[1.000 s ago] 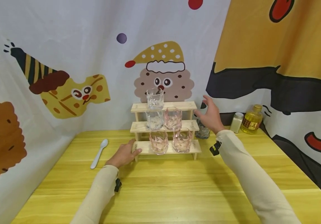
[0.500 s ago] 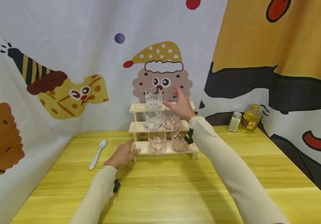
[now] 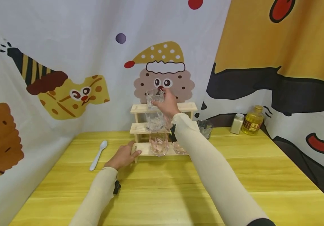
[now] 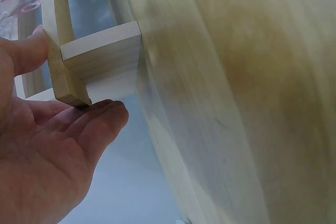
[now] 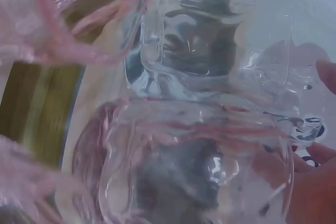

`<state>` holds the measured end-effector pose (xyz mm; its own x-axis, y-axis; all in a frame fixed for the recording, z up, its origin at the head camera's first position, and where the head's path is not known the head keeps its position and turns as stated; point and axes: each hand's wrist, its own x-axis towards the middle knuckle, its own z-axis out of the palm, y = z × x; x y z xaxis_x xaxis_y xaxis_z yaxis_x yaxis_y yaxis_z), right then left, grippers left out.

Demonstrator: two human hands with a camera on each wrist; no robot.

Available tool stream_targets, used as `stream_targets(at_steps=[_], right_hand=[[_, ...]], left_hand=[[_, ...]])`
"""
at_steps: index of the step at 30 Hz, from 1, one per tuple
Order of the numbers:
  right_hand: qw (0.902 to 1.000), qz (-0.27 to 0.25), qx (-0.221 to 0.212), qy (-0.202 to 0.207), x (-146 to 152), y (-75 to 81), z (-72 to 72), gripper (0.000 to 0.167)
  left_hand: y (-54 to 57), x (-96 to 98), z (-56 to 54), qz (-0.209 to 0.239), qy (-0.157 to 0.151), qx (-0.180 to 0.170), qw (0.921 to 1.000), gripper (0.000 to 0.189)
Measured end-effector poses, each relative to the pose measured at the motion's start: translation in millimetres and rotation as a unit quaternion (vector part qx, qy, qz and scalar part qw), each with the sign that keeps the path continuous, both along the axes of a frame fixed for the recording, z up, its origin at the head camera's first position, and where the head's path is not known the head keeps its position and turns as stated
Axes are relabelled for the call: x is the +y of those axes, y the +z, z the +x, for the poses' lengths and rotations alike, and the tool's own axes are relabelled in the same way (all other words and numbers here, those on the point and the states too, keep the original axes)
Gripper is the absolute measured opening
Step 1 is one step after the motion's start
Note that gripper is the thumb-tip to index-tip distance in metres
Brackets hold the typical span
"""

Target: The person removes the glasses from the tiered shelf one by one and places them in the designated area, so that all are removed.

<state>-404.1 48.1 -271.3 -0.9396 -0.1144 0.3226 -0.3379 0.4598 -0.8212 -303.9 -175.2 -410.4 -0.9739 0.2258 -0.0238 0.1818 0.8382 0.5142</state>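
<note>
A three-tier wooden stand [image 3: 143, 148] holds several faceted drinking glasses. My left hand [image 3: 122, 156] grips the left end of its lowest shelf, thumb on top and fingers beneath, as the left wrist view shows. On the top tier, my right hand [image 3: 167, 103] holds a clear glass [image 3: 151, 98], thumb in front and fingers round its right side. Directly below, another clear glass [image 3: 154, 121] stands on the middle tier, beside a pink glass [image 5: 199, 171] mostly hidden by the right wrist in the head view. Two pink glasses stand on the lowest tier, the left one [image 3: 159, 145] in fuller view.
A dark-tinted glass [image 3: 206, 128] stands on the table right of the stand. Farther right are a white-capped jar [image 3: 237, 124] and a yellow oil bottle [image 3: 252, 121]. A pale spoon [image 3: 98, 156] lies left. A printed curtain [image 3: 94, 47] hangs close behind the stand.
My right hand has moved left from beside the stand, over the top tier, and now holds the clear glass there. My left hand has kept its place on the lowest shelf.
</note>
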Motion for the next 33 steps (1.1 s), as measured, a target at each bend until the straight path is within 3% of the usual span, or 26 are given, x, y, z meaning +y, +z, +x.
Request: stream_targets(at_steps=[6, 18, 33], right_hand=[[0.9996, -0.008, -0.019, -0.02, -10, 1.9, -6.2, 0.08], [0.9981, 0.001, -0.058, -0.019, -15, 2.9, -17.6, 0.087], [0.9969, -0.058, -0.049, -0.02, -6, 8.6, -14.2, 0.085]], left_hand=[[1.8, 1.2, 4.1, 0.01, 0.006, 0.002, 0.9999, 0.068], [5.2, 2.2, 7.0, 0.019, 0.017, -0.007, 0.9997, 0.069], [2.3, 3.5, 5.3, 0.019, 0.023, -0.01, 0.9995, 0.07]])
